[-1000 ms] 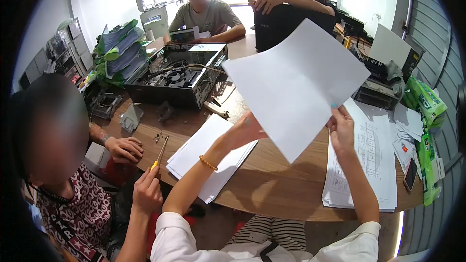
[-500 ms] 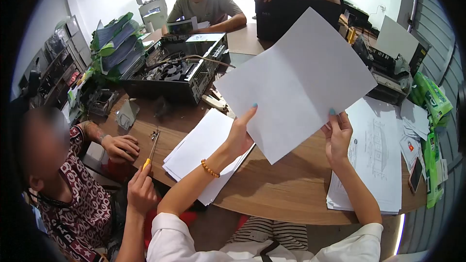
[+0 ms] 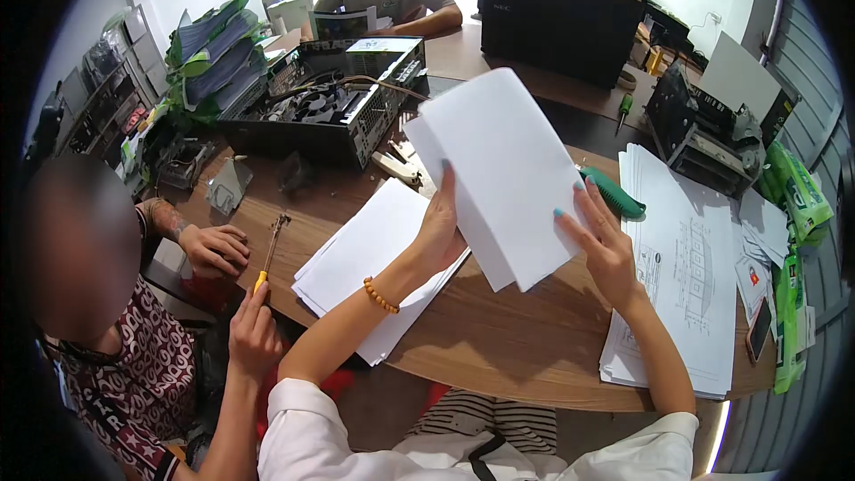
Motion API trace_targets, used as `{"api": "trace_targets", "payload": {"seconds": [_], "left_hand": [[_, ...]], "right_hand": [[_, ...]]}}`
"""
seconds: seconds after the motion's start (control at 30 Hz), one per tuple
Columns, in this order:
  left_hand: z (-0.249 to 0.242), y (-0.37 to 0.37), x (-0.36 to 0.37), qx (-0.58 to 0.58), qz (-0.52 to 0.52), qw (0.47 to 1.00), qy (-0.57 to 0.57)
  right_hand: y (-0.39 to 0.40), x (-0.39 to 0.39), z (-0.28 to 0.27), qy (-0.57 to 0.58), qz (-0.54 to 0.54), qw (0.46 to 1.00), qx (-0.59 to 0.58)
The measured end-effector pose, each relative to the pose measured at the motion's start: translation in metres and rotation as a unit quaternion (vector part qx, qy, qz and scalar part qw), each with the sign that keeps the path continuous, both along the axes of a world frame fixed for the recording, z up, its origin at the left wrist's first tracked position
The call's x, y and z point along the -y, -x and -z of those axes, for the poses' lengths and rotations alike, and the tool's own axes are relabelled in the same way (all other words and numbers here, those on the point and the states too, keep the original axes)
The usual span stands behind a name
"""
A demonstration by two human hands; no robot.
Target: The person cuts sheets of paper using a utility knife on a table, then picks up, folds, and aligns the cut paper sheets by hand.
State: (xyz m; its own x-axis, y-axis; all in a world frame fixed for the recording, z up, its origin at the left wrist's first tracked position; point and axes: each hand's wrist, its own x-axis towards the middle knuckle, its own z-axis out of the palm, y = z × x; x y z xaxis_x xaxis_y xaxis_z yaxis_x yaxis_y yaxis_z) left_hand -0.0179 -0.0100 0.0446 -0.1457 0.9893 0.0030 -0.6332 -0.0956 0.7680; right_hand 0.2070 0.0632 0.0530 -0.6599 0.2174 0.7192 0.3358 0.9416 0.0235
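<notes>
A white sheet of paper [image 3: 503, 169], folded over on itself, is held up above the table between my hands. My left hand [image 3: 441, 223] grips its left edge, thumb on the front and the other fingers behind. At the right edge, my right hand [image 3: 606, 249] has its fingers on the sheet's front, closing on the fold. Below my left forearm lies a stack of blank white paper [image 3: 356, 249]. To the right of my right hand, printed sheets with drawings [image 3: 677, 294] sit in a pile. A green-handled tool [image 3: 614, 193] lies partly hidden behind the folded sheet.
An opened computer case [image 3: 329, 107] stands at the back left. At the left, a co-worker's hand holds a yellow-handled screwdriver [image 3: 265, 272]. A black NEC monitor [image 3: 561, 27] and a green screwdriver [image 3: 625, 111] are farther back. A phone [image 3: 760, 330] lies at the right edge.
The sheet, opened out before with a crease across it, is now folded over into a smaller shape. My right hand has moved up and inward. The green-handled tool has come into view.
</notes>
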Motion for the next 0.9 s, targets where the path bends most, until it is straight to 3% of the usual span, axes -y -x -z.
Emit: {"api": "trace_targets", "payload": {"seconds": [0.07,0.27,0.73,0.9], "left_hand": [[0.0,0.002,0.001,0.012,0.057,0.994,-0.093],[-0.006,-0.002,0.003,-0.11,0.053,0.992,-0.04],[-0.005,-0.005,0.002,-0.011,-0.022,1.0,-0.02],[0.006,0.002,-0.005,-0.024,-0.026,0.999,-0.024]], "right_hand": [[0.0,0.001,0.001,-0.02,0.007,1.0,0.018],[0.005,0.009,0.0,-0.065,0.007,0.996,0.053],[0.009,0.01,0.009,-0.081,0.002,0.994,0.079],[0.004,0.012,0.006,-0.007,0.009,0.994,0.112]]}}
